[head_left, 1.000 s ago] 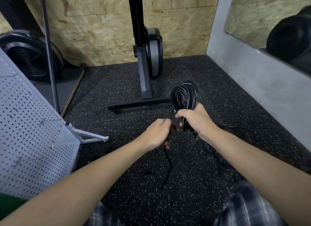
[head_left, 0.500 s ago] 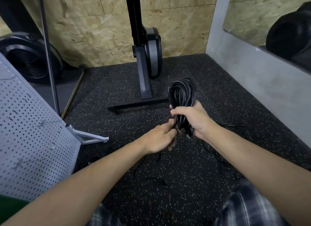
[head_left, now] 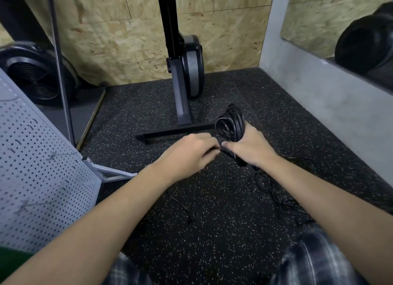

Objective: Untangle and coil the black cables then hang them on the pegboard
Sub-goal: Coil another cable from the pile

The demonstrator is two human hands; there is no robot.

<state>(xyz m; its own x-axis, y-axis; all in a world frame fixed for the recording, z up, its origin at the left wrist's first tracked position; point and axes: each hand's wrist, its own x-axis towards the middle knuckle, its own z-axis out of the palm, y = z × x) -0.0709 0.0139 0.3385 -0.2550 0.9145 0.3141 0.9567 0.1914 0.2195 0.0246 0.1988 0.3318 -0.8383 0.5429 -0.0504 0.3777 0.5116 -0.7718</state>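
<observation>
The right hand (head_left: 251, 148) grips a coil of black cable (head_left: 230, 122), fingers curled round its lower part, the loops rising above the fist. The left hand (head_left: 187, 155) pinches a strand just beside it. Both are held above the speckled floor (head_left: 212, 231), where loose cable (head_left: 265, 185) lies tangled — the pegboard (head_left: 38, 168) stands at the left.

Glossy black cable coil (head_left: 230, 123), matt speckled rubber floor (head_left: 212, 221), rough chipboard wall (head_left: 119, 40), perforated metal pegboard (head_left: 38, 178)
</observation>
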